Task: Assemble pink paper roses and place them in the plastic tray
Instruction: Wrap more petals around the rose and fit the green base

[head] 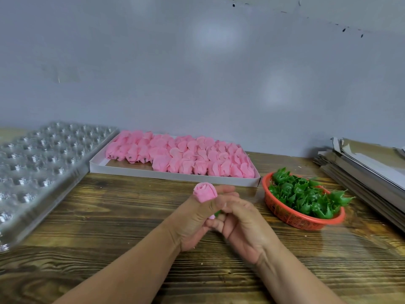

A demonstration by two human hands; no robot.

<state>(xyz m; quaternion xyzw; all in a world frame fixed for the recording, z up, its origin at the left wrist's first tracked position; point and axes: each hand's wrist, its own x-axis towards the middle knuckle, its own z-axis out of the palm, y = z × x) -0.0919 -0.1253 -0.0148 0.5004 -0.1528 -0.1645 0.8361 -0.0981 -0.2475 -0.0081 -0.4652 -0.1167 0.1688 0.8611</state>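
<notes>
My left hand (192, 218) grips a pink paper rose (205, 191) above the middle of the wooden table, bud pointing up past the thumb. My right hand (241, 224) meets it from the right, fingers curled at the rose's base, where a bit of green base (218, 213) shows between the fingers. The clear plastic tray (41, 170) with rows of round cups lies at the left. A white box (175, 175) at the back holds several pink rose heads (186, 156).
A red mesh basket (291, 218) with several green plastic calyxes (306, 194) sits at the right of my hands. Stacked flat cardboard (368, 172) lies at the far right. The grey wall stands close behind the table.
</notes>
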